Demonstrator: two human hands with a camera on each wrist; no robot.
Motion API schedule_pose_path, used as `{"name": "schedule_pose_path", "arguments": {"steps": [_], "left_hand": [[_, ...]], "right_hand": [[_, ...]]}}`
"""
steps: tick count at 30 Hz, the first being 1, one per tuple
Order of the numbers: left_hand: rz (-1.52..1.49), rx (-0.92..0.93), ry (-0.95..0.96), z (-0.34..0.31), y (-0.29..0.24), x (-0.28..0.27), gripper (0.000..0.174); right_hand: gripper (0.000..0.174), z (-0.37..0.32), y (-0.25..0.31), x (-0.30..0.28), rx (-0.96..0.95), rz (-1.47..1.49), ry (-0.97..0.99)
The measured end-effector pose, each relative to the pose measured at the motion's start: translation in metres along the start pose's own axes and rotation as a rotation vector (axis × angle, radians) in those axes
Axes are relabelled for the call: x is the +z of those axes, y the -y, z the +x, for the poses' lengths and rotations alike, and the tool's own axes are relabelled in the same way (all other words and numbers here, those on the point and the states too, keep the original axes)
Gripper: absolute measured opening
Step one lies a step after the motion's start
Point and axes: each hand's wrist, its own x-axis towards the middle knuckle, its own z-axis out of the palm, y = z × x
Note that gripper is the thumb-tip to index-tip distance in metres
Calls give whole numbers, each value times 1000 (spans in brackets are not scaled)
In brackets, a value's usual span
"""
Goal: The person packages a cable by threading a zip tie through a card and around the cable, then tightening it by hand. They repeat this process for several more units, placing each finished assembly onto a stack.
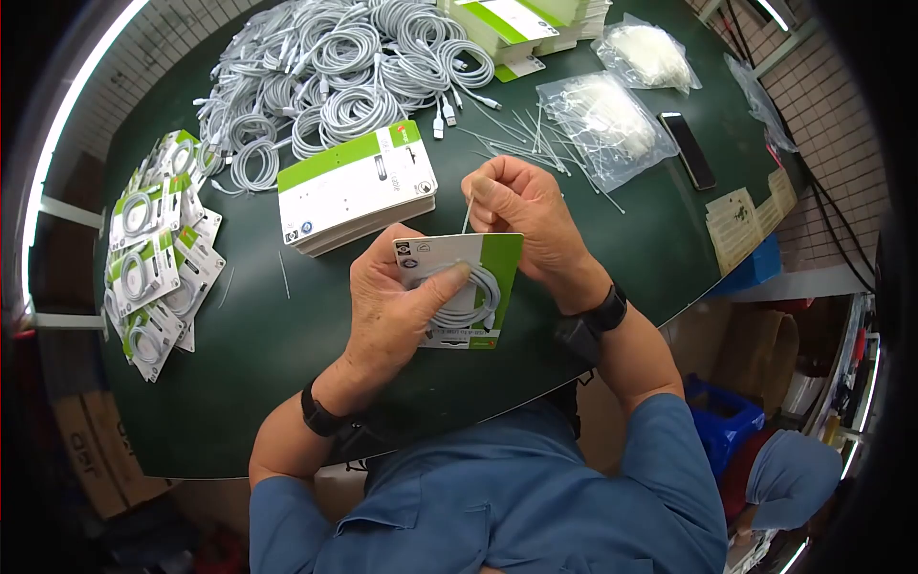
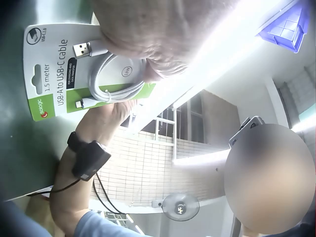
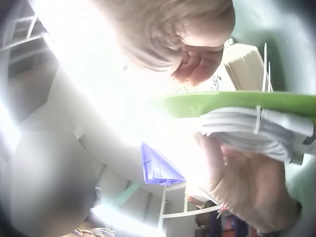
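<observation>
The left hand (image 1: 387,304) grips a white and green card (image 1: 499,253), its thumb pressing a coiled grey cable (image 1: 478,304) against the front. Just behind the card's top edge, the right hand (image 1: 535,215) pinches a thin white tie (image 1: 469,212) between thumb and fingers. In the left wrist view the card (image 2: 47,74) reads "USB-A to USB-C cable", and the coil (image 2: 98,81) lies on it. The right wrist view shows a white tie (image 3: 257,119) round the coil, with the left hand (image 3: 252,182) under it.
A stack of cards (image 1: 359,182) stands behind the hands. Further back lie a heap of coiled cables (image 1: 335,77), loose ties (image 1: 535,143), bags of ties (image 1: 612,124) and a phone (image 1: 687,151). Carded cables (image 1: 143,273) are piled at the left.
</observation>
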Motion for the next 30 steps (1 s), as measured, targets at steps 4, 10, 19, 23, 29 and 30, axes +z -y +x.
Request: {"name": "schedule_pose_path", "arguments": {"steps": [4, 10, 19, 23, 29, 30], "left_hand": [[-91, -3, -104, 7, -3, 3, 20], [-98, 110, -135, 16, -10, -4, 27], [10, 152, -119, 14, -8, -9, 29], [89, 143, -108, 13, -8, -13, 30], [-30, 80, -102, 11, -7, -15, 28], [-48, 56, -115, 11, -8, -15, 29]], "right_hand": [[12, -2, 8, 2, -115, 140, -37], [32, -10, 15, 2, -254, -251, 32], [37, -14, 8, 18, -111, -386, 93], [35, -17, 5, 18, -107, -339, 112], [43, -17, 16, 14, 2, -383, 219], [43, -17, 16, 14, 23, -367, 236]]}}
